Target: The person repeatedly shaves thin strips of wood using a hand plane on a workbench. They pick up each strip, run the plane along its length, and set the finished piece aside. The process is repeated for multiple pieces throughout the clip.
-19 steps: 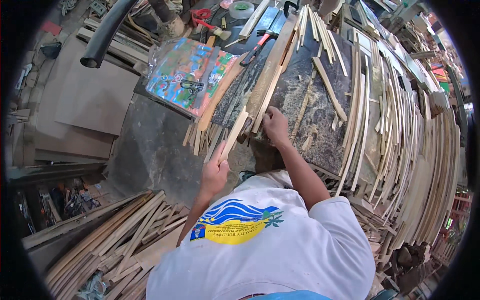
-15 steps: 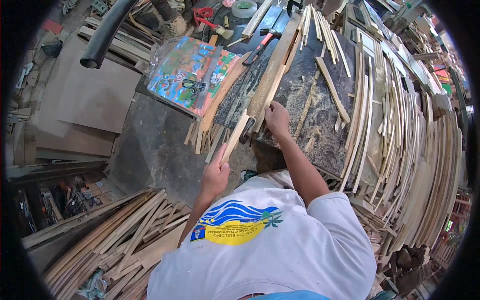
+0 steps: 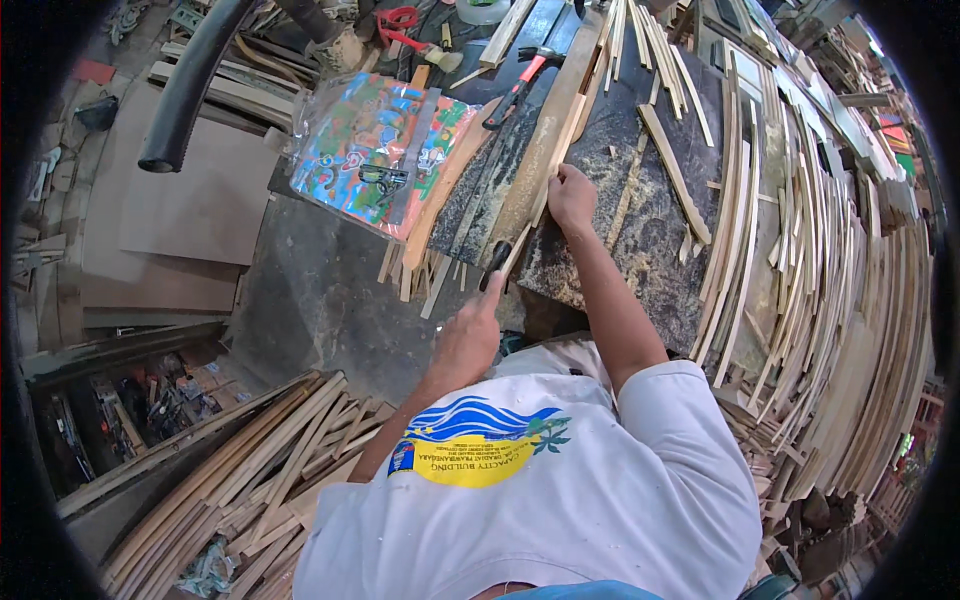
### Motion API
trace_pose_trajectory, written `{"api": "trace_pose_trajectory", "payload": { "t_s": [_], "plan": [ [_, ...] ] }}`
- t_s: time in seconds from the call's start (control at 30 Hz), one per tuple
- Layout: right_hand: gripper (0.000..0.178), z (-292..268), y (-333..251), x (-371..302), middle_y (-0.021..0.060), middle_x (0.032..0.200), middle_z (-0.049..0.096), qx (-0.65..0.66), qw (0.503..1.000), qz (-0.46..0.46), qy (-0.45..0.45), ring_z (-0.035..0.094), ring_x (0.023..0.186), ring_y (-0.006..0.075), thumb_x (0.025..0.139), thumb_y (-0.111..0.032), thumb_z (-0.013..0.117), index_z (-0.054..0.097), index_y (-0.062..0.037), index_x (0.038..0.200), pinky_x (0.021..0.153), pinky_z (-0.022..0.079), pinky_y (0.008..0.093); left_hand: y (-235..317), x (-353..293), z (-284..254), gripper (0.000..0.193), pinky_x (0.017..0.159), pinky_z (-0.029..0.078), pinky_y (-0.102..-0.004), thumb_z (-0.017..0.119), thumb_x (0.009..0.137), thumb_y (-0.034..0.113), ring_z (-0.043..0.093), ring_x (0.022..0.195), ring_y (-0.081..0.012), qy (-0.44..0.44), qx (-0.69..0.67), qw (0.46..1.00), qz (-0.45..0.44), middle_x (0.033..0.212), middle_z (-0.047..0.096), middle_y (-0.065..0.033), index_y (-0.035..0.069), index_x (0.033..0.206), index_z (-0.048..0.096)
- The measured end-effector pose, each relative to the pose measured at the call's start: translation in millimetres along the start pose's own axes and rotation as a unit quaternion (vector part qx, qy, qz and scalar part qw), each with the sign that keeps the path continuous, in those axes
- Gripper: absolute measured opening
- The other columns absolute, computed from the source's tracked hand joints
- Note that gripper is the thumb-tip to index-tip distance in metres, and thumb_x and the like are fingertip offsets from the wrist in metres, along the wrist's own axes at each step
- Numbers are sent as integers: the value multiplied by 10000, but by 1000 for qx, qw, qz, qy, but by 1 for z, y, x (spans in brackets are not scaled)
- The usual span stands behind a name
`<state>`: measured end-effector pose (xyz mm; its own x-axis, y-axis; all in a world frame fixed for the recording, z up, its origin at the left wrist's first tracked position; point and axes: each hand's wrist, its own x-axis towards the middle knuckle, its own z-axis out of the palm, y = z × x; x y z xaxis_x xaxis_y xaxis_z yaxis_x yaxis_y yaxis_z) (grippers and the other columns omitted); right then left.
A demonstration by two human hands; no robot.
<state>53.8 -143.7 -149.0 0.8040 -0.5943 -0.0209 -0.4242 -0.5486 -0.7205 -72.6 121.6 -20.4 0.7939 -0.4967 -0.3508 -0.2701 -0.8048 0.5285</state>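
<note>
A slim wooden strip (image 3: 553, 177) lies along the right side of a long sawdust-covered board (image 3: 540, 150) on the dark work table. My right hand (image 3: 572, 200) is closed, its curled fingers against the strip's side. At the strip's near end is my left hand (image 3: 468, 335), index finger stretched along it and the other fingers curled. A round black part (image 3: 497, 258) sits at the board's near end, just beyond that finger. Sawdust (image 3: 570, 250) covers the dark table top around my right hand.
A hammer (image 3: 520, 85) with a red-and-black handle lies beyond the board. On the left are a colourful plastic-wrapped package (image 3: 355, 150) and a black hose (image 3: 190, 100). Many thin strips (image 3: 800, 260) line the right side; more wood (image 3: 250, 460) is piled at lower left.
My left hand has moved forward and to the right, and the strip has slid farther along the board. My right hand has shifted slightly forward and right.
</note>
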Motion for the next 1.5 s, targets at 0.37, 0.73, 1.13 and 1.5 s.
{"api": "trace_pose_trajectory", "payload": {
  "t_s": [0.37,0.73,1.13,1.5],
  "plan": [
    [259,-5,-3,30,271,1025,753,-4,1000,-17,13,722,1007,460,926,-198,661,768,-17,1078,919,559,545,46,50,-10,671,889,561,-636,505,1013,51,714,1017,-542,-34,55,997,-38,1127,713,-340,23,1657,320],
    [448,-123,71,60,187,1263,688,-177,978,-63,89,678,1142,416,901,-319,775,734,-103,1291,981,566,523,68,61,-27,653,873,572,-626,528,997,39,729,993,-526,-52,90,993,-50,1044,733,-324,9,1626,353],
    [328,-166,83,-19,181,929,708,-71,994,-10,-77,706,847,360,1128,-276,526,638,-39,1325,766,548,499,66,60,-23,659,866,556,-643,525,1008,51,722,992,-537,-47,83,993,-71,1030,738,-316,53,1641,343],
    [468,-143,43,-38,131,908,661,133,975,46,-174,634,808,221,1140,-267,484,558,-22,1532,757,521,418,60,65,-17,627,870,556,-642,511,1010,52,723,985,-530,-24,78,996,-35,1007,735,-313,24,1620,366]
  ]
}}
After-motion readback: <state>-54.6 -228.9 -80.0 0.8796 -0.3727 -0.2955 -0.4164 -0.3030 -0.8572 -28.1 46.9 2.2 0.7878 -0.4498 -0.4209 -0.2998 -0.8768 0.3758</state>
